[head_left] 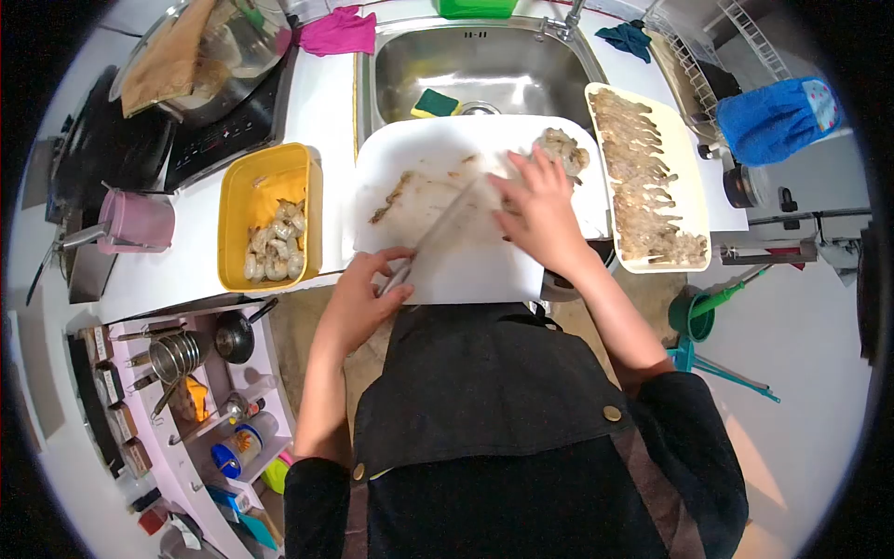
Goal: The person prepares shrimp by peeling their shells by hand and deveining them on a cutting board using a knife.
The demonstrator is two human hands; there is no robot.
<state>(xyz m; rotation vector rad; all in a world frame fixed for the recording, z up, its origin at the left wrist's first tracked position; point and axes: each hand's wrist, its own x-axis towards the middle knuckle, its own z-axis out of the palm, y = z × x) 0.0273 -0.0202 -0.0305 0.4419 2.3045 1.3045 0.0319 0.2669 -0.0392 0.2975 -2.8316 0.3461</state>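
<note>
My left hand [361, 296] is closed around the handle of a knife [445, 222], whose blade slants up and away across the white cutting board [475, 275]. My right hand [538, 207] is over the board near the blade's tip, fingers spread; some fingertips are blurred, and I see nothing held in them. A small pile of shrimp [564, 154] sits at the board's far right corner, just beyond that hand. Brown shrimp scraps [395, 197] lie on the left half of the board, amid wet smears.
A yellow container [317, 191] with peeled shrimp [277, 244] stands left of the board. On the right, a cream tray [687, 140] holds rows of shrimp [633, 177]. Behind is a steel sink [391, 70] with a sponge [436, 103]. A cooktop [219, 140] bears a large pot.
</note>
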